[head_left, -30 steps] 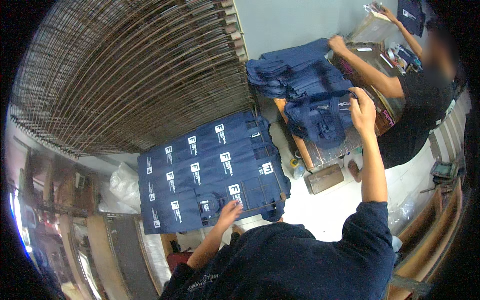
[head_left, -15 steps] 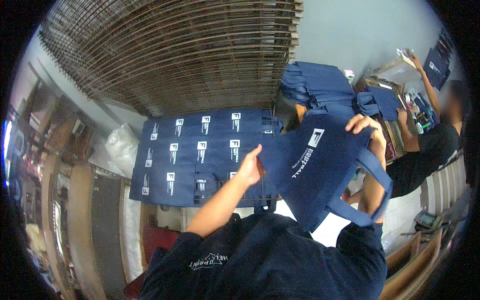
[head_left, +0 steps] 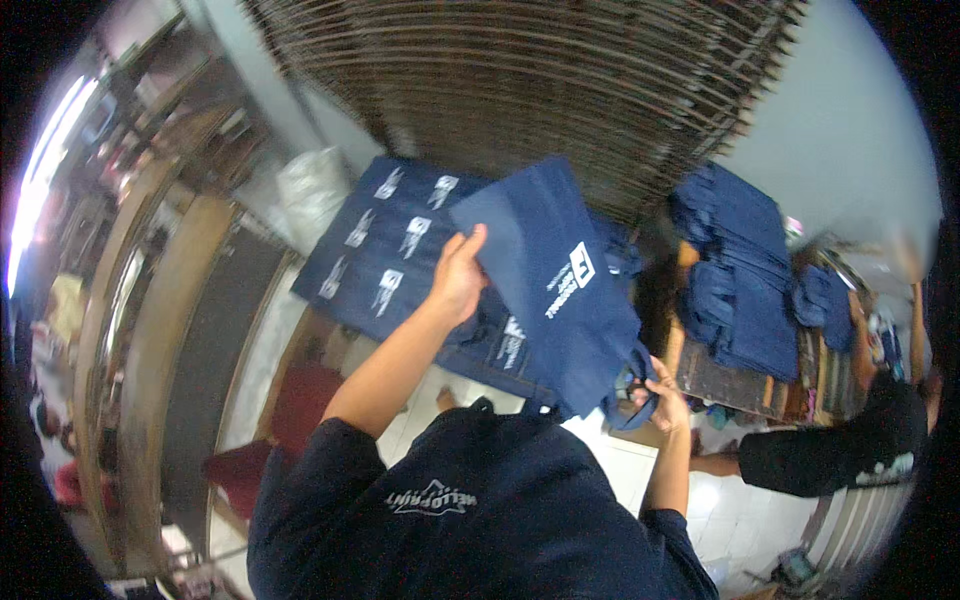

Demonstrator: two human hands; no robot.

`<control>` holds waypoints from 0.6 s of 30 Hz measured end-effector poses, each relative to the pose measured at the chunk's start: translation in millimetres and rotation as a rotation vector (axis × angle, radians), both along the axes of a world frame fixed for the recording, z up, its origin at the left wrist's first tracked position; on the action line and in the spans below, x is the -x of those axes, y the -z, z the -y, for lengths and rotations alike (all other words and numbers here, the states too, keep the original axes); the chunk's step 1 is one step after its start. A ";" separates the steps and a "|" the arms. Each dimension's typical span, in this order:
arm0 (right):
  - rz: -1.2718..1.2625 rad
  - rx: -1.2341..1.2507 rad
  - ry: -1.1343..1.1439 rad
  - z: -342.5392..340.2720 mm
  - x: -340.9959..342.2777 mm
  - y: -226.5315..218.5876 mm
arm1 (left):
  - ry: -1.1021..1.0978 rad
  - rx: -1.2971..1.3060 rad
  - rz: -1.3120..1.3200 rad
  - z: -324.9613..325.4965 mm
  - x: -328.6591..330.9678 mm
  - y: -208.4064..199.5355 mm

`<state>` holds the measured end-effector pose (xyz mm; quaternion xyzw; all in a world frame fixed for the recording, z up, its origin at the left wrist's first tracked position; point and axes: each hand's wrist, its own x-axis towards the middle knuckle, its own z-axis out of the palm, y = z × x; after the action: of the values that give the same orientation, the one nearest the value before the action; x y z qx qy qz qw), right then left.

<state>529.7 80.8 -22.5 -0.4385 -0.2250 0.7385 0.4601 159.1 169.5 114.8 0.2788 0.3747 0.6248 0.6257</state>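
Observation:
A navy cloth tote bag (head_left: 535, 245) with a white print hangs tilted between my hands, in front of the printed bags. My left hand (head_left: 460, 280) grips its left edge, thumb up along the cloth. Lower down on the right, my right hand (head_left: 668, 400) is closed around the bag's handles. Behind it, rows of navy bags with white prints (head_left: 365, 245) lie flat on a surface, partly covered by the held bag.
A tall stack of wire racks (head_left: 540, 80) rises behind the bags. Navy bag piles (head_left: 745, 270) sit on a wooden table to the right, near a person in dark clothes (head_left: 830, 445). Left stand a white plastic sack (head_left: 315, 195), a red chair (head_left: 300, 410) and wooden boards (head_left: 185, 340).
The bag has swung leftward over the printed bags, its top edge now pointing up and away. My right hand has moved down to the handles. The view has turned.

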 end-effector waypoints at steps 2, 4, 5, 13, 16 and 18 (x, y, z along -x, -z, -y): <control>0.025 0.006 -0.081 -14.5 -1.6 21.2 | -0.025 0.077 -0.023 4.3 15.9 19.6; 0.202 0.114 -0.052 -17.8 6.3 13.9 | -0.004 0.174 -0.126 10.2 45.0 51.2; 0.211 0.100 -0.049 -19.5 8.6 12.8 | 0.013 0.223 -0.159 15.0 55.7 68.8; 0.525 -0.003 -0.154 -63.3 45.9 11.9 | -0.100 0.603 -0.120 57.1 140.0 179.3; 0.809 -0.135 -0.338 -91.0 57.7 43.1 | -0.206 0.700 -0.086 66.2 169.8 203.8; 0.950 -0.206 -0.423 -109.0 70.9 74.2 | -0.227 0.730 -0.107 70.2 195.2 228.0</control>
<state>458.8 189.8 -96.7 -0.6225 -0.5634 0.5092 0.1892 -36.1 99.3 -113.2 0.0267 0.6331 0.5002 0.5901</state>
